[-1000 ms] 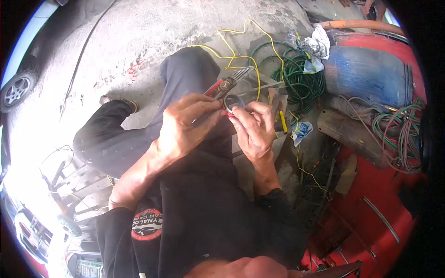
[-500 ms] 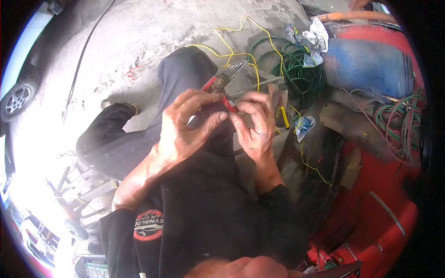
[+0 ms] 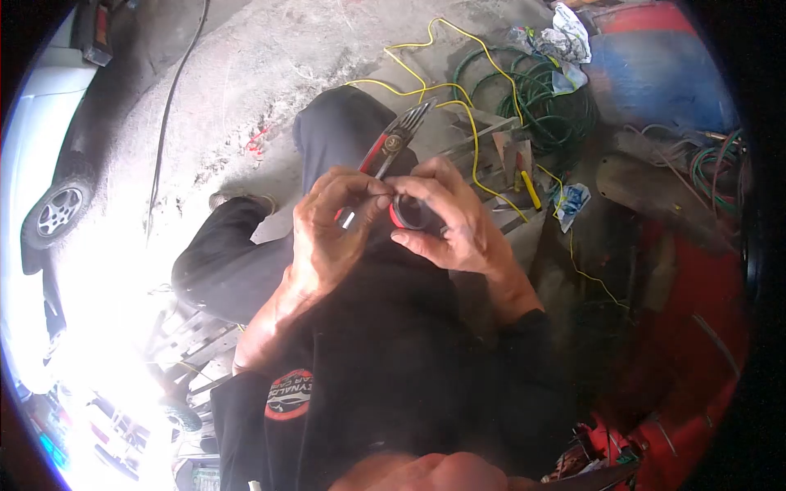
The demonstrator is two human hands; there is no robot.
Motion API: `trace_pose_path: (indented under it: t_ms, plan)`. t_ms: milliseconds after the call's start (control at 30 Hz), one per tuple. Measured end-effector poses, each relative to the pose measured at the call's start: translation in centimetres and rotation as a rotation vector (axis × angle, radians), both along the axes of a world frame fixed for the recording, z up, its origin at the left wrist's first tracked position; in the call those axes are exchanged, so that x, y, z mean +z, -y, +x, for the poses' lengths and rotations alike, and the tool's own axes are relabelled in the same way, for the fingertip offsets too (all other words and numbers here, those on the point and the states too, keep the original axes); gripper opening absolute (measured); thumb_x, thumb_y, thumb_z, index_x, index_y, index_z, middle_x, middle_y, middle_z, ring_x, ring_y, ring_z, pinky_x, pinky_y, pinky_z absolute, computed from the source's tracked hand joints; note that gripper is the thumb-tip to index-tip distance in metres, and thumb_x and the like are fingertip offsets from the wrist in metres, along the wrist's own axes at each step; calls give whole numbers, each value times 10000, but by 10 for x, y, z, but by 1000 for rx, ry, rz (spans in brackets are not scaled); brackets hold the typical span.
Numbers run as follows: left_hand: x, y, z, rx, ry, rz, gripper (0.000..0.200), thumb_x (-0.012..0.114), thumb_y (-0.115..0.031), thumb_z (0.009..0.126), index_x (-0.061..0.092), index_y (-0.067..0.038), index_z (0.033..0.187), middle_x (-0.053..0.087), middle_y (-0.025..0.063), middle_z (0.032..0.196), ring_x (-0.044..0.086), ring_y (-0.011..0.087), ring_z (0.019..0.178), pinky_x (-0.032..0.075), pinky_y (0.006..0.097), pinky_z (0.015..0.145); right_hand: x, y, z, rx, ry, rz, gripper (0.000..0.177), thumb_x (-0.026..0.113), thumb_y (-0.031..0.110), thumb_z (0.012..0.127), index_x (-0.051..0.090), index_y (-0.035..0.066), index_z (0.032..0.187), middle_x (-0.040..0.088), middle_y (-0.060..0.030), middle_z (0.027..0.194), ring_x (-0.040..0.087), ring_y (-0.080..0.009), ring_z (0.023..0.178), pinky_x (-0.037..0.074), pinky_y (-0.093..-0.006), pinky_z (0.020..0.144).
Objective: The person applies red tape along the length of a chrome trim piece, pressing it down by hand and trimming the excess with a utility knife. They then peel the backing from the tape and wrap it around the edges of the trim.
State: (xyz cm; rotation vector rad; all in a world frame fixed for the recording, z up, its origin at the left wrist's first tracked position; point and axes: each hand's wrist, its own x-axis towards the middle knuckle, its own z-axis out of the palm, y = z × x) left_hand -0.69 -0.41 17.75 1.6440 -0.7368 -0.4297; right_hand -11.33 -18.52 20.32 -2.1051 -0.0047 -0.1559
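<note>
My left hand [image 3: 332, 229] grips red-handled pliers [image 3: 391, 146], whose metal jaws stick up past my fingers, and its fingertips pinch a thin wire end. My right hand [image 3: 454, 221] holds a small roll of tape [image 3: 407, 213] with a red rim, pressed against the left fingers. Both hands meet above my dark-trousered lap. A yellow wire [image 3: 458, 106] runs from the hands across the concrete floor.
A coil of green hose [image 3: 540, 102] lies beyond the hands, with crumpled rags [image 3: 565, 37] and a blue drum [image 3: 655, 69] behind it. A yellow-handled tool [image 3: 529, 186] lies to the right. Red metal bodywork [image 3: 696, 327] fills the right side. A car wheel [image 3: 57, 214] is at left.
My hands have drawn closer together and the tape roll has turned in my right hand, its ring showing again. The camera has shifted, moving the scene rightwards.
</note>
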Motion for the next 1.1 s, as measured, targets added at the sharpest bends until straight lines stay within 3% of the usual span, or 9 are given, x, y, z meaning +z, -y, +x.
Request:
trace_pose_path:
  t_ms: [100, 300, 500, 600, 833, 933, 1000, 1100]
  plan:
    - [0, 2, -6, 58, 159, 8, 187, 768, 45, 864, 683, -9, 1022, 700, 111, 964, 701, 226, 814, 569, 337, 706, -13, 4, 1, -49, 47, -41, 464, 859, 92, 784, 624, 40, 1181, 613, -143, 1086, 668, -319, 956, 571, -397, 793]
    - [-8, -1, -12, 132, 115, 30, 126, 722, 50, 894, 648, -11, 976, 676, 102, 935, 664, 211, 833, 534, 319, 769, -10, -5, 2, -79, 59, 58, 416, 870, 70, 772, 648, 21, 1121, 640, -108, 1003, 695, -261, 865, 580, -353, 739]
    - [-4, -4, -15, 155, 275, 0, 267, 750, 114, 803, 623, -30, 990, 682, 109, 928, 687, 265, 838, 555, 358, 722, -18, 4, -4, -129, 11, 152, 384, 886, 63, 763, 654, 5, 1064, 656, -109, 992, 701, -228, 808, 571, -335, 697]
    - [-5, -7, -19, 187, 333, 19, 167, 724, 46, 885, 621, -32, 993, 682, 119, 943, 674, 241, 831, 536, 338, 766, -17, -2, -8, -210, -78, 83, 384, 908, 105, 754, 645, 11, 1017, 670, -121, 941, 699, -243, 780, 554, -349, 663]
    - [-7, -15, -27, 188, 477, 25, 171, 740, 21, 889, 623, -32, 1003, 681, 117, 932, 675, 260, 817, 537, 354, 755, -32, -14, -9, -380, -133, 38, 431, 941, 197, 741, 626, 14, 973, 691, -141, 871, 697, -272, 772, 540, -372, 657]
    - [-9, -16, -21, 179, 361, 24, 101, 685, 24, 943, 620, -19, 1006, 677, 128, 955, 668, 235, 826, 541, 345, 762, -33, -11, -12, -329, -91, 78, 470, 941, 200, 745, 648, 6, 1058, 700, -122, 952, 703, -234, 797, 552, -356, 673]
    - [-17, -18, -17, 170, 118, 24, 125, 642, -32, 1015, 626, 4, 1134, 679, 109, 1074, 669, 167, 917, 556, 310, 802, -29, -5, -12, -260, -42, 232, 508, 937, 187, 751, 662, 3, 1136, 703, -100, 1010, 705, -199, 821, 573, -344, 703]
    - [-17, -14, -18, 140, -170, -46, 287, 648, -98, 1033, 595, 19, 1289, 666, 83, 1186, 663, 131, 1022, 570, 291, 889, -29, -1, -17, -189, -200, 470, 594, 873, 122, 829, 600, 4, 1343, 647, -74, 1224, 663, -176, 1039, 557, -318, 927]
